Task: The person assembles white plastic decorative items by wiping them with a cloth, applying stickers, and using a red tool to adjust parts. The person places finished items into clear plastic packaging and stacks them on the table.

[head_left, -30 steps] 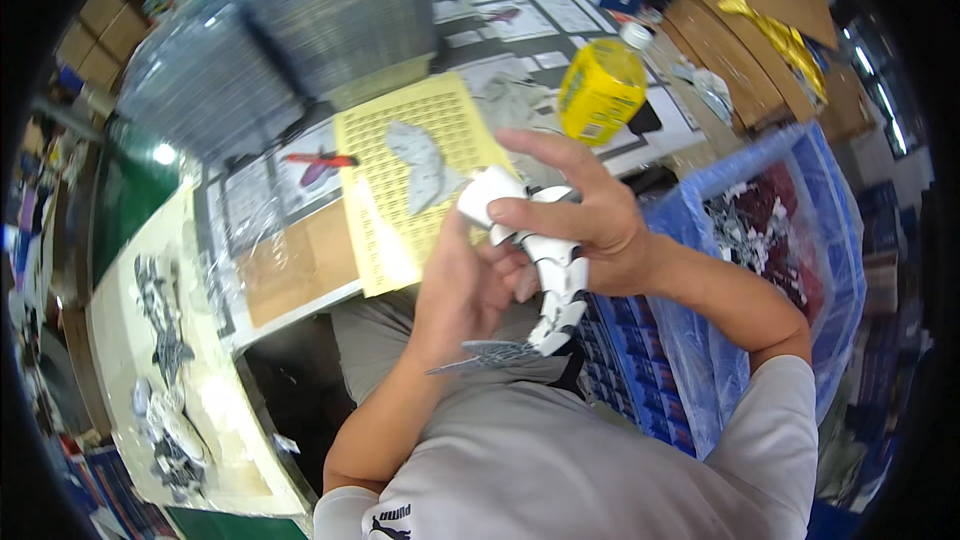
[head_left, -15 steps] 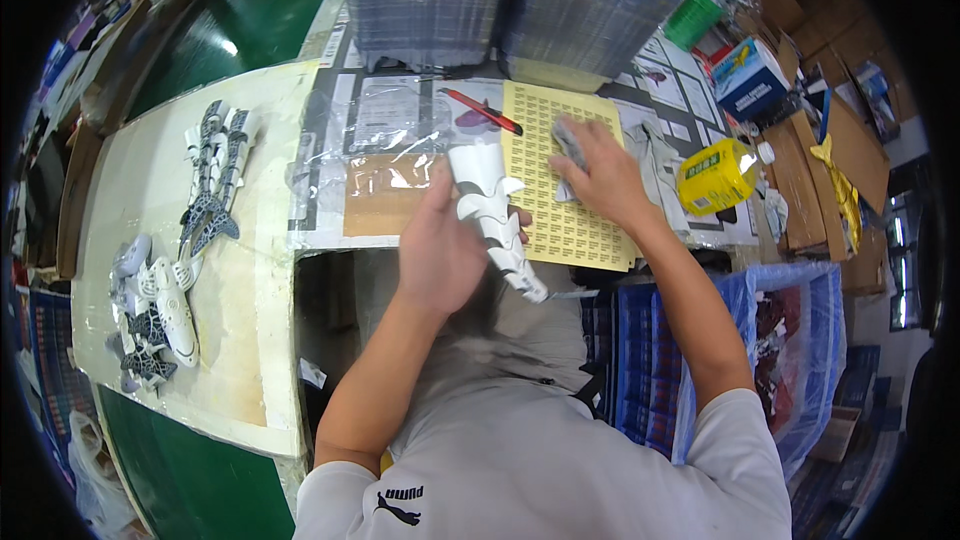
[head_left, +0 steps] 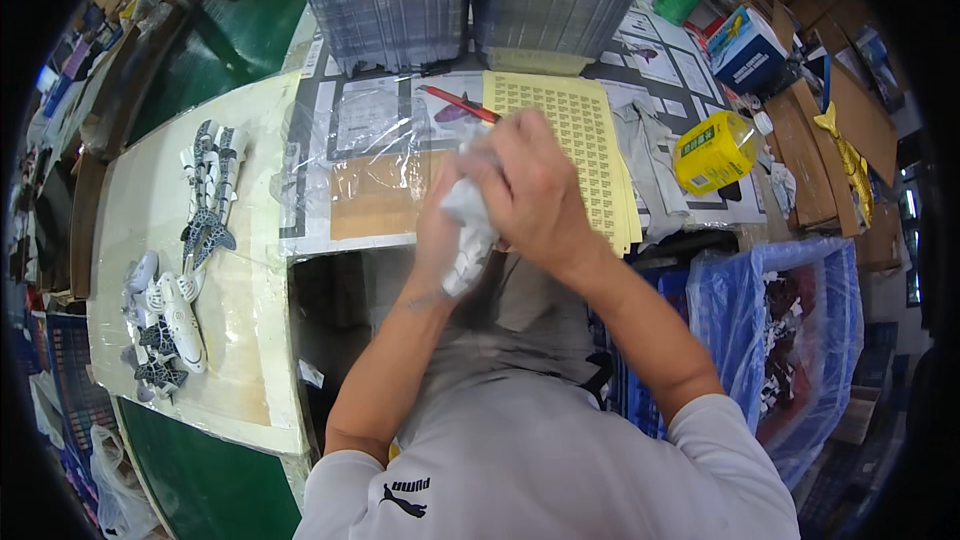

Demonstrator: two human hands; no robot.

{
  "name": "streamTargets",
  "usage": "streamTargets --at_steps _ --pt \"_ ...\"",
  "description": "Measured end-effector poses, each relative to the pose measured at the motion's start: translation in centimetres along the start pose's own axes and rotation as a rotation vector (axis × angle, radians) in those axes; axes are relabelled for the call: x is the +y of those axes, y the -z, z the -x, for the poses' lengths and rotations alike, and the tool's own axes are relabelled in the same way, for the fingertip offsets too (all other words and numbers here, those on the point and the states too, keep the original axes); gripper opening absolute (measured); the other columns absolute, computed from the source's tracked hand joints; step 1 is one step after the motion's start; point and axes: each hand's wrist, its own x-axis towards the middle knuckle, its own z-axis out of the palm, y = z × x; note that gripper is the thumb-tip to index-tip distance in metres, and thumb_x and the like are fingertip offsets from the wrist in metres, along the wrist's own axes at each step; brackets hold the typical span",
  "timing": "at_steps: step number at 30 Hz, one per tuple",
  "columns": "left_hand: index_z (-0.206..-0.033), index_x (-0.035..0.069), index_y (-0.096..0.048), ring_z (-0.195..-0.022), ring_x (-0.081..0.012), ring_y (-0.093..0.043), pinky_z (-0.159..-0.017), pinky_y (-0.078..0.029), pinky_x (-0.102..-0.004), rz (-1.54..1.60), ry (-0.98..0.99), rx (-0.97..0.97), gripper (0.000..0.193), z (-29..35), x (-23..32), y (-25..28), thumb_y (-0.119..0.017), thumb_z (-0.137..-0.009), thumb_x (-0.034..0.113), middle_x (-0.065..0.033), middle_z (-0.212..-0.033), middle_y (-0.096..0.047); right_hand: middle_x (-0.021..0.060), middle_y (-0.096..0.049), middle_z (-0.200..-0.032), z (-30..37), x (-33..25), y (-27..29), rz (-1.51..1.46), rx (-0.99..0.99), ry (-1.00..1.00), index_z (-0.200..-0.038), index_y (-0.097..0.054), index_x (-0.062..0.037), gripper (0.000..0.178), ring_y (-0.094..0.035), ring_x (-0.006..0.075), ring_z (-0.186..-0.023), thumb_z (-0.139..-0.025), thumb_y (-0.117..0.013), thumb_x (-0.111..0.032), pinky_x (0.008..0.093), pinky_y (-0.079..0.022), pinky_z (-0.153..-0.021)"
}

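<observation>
A white jointed toy body with scalloped segments lies in my left hand, whose fingers are wrapped round it and partly hidden. Over its upper end, my right hand presses a crumpled pale grey cloth. Both hands meet above the table's front edge and are smeared by motion. Just beyond them a red cutter knife rests near a yellow sheet of printed labels.
Stacked clear plastic trays stand at the back. A yellow bottle and a grey cloth are on the right. Black-and-white jointed toys lie on the left table. A blue-lined bin stands at lower right.
My right hand has moved left from the label sheet, bringing the cloth onto the white toy body. The left hand still holds the toy, now largely covered. The view has shifted slightly.
</observation>
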Motion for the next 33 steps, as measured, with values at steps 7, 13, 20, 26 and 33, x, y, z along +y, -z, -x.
streamTargets --at_steps 7,13,20,26,33 --pt "-0.126 0.005 -0.061 -0.090 -0.0181 -0.069 -0.076 -0.058 -0.0329 0.049 -0.052 -0.306 0.054 0.4 1.7 2.7 -0.040 -0.114 0.053 -0.0085 -0.107 -0.069 0.0156 -0.061 -0.090 5.4 -4.2 0.3 -0.364 -0.216 0.019 -0.096 -0.069 0.0007 0.010 -0.064 0.0348 -0.081 -0.089 -0.076 -0.002 0.0407 -0.055 -0.073" --pt "-0.136 0.009 -0.059 -0.103 -0.0269 -0.071 -0.079 -0.059 -0.0408 0.065 -0.058 -0.225 0.052 1.0 1.6 1.5 -0.039 -0.114 0.052 -0.0130 -0.120 -0.070 0.0157 -0.068 -0.100 0.8 -0.6 3.5 -0.295 0.091 -0.109 -0.109 -0.071 0.0036 0.020 -0.068 0.0265 -0.085 -0.090 -0.074 -0.001 0.0326 -0.054 -0.073" --pt "-0.133 0.013 -0.059 -0.095 -0.0227 -0.070 -0.075 -0.060 -0.0362 -0.021 -0.083 -0.018 0.046 1.2 1.7 1.2 -0.043 -0.113 0.052 -0.0125 -0.116 -0.070 0.0115 -0.056 -0.094 4.3 -2.8 0.6 -0.270 -0.302 0.107 -0.095 -0.065 -0.0045 0.006 -0.062 0.0298 -0.088 -0.093 -0.066 -0.010 0.0399 -0.053 -0.071" --pt "-0.130 0.016 -0.053 -0.074 -0.0142 -0.065 -0.060 -0.056 -0.0302 -0.248 -0.135 0.117 0.039 2.7 1.0 -0.2 -0.041 -0.115 0.049 -0.0036 -0.099 -0.064 0.0112 -0.055 -0.093 1.7 -1.2 2.0 -0.188 -0.154 0.212 -0.100 -0.066 -0.0040 0.009 -0.064 0.0292 -0.087 -0.096 -0.067 -0.012 0.0394 -0.055 -0.071" --pt "-0.124 0.010 -0.064 -0.079 -0.0192 -0.070 -0.057 -0.057 -0.0319 -0.177 -0.258 0.234 0.053 1.8 2.8 0.2 -0.039 -0.113 0.056 -0.0078 -0.102 -0.070 0.0114 -0.056 -0.094 4.5 -2.9 -0.3 -0.361 -0.300 -0.020 -0.106 -0.066 -0.0018 0.014 -0.064 0.0295 -0.086 -0.096 -0.068 -0.010 0.0398 -0.055 -0.070"
